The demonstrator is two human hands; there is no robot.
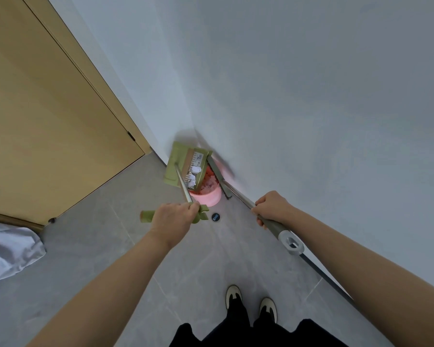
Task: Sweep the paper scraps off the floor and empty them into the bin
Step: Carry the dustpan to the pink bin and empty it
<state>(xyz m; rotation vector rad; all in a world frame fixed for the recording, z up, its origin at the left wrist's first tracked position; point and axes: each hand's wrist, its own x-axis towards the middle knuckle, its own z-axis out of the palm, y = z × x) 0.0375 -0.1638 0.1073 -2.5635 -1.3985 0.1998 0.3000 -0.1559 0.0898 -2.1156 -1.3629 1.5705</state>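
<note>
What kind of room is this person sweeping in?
Probably a room corner in a home, perhaps a bedroom or hallway. It has a grey tiled floor, a tan wooden door, plain white walls, and a small pink bin in the corner.

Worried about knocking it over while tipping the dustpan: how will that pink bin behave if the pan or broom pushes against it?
The pink bin looks like thin plastic holding only paper scraps, so probably light and apt to slide or tip. The wall close behind may brace it. The green dustpan hangs over its rim, so a nudge there could topple it.
</note>
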